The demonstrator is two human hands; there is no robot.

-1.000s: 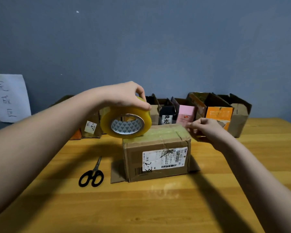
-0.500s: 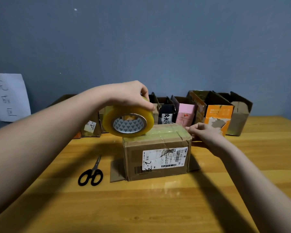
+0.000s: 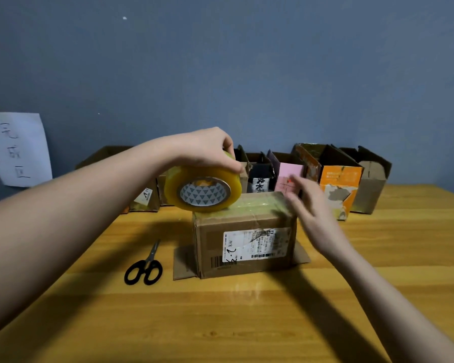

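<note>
A brown cardboard box with a white shipping label stands in the middle of the wooden table, its top covered with clear tape. My left hand grips a big roll of yellowish clear tape from above, holding it on edge at the box's top left corner. My right hand is blurred, its fingers straight, at the box's top right edge and right side. Whether it touches the box I cannot tell.
Black-handled scissors lie left of the box. A row of open cardboard boxes lines the table's back edge by the grey wall. A white paper sheet with handwriting hangs on the wall at the left.
My right hand has opened its pinch at the box's far right top edge and moved nearer along the right side. The tape roll stays at the box's left top corner.
</note>
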